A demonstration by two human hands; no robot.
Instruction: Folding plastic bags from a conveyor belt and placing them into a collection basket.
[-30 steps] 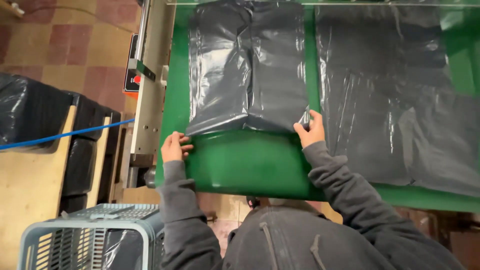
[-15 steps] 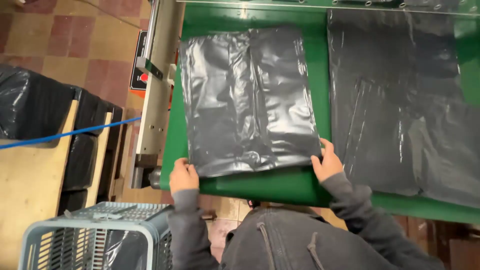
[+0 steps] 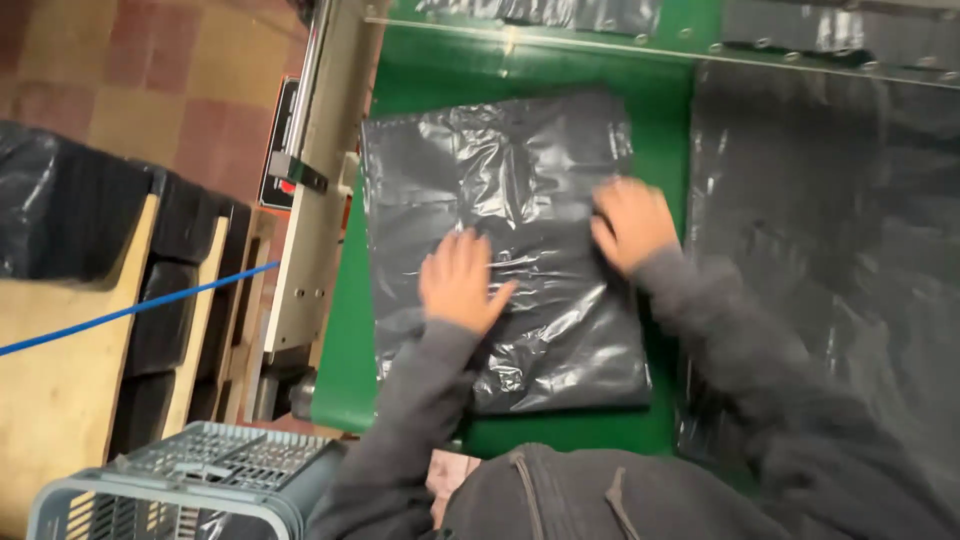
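A stack of black plastic bags (image 3: 510, 250) lies flat on the green desk (image 3: 660, 150), its long axis running from 12 o'clock to 6 o'clock as the head camera sees it, with the near short edge toward the person's body. Both hands rest palm-down on top of it. The left hand (image 3: 462, 282) sits at about 7 o'clock of the stack's middle, its fingers (image 3: 465, 250) spread fairly wide and flat, pointing toward 12 o'clock, gripping nothing. The right hand (image 3: 630, 222) lies at about 2 o'clock of the middle, close to the stack's right long edge; it is blurred, so how far its fingers are spread cannot be told, though it seems to press flat rather than pinch. The two hands are well apart across the stack's width, the right further up the sheet than the left.

At 3 o'clock, just beside the stack, a second spread of black plastic (image 3: 820, 260) covers the desk. At 9 o'clock runs a metal machine rail (image 3: 320, 190), and beyond it dark bundles (image 3: 160, 300) stand in wooden racks. A grey plastic crate (image 3: 190, 480) sits at 7 o'clock, near the person's left sleeve.
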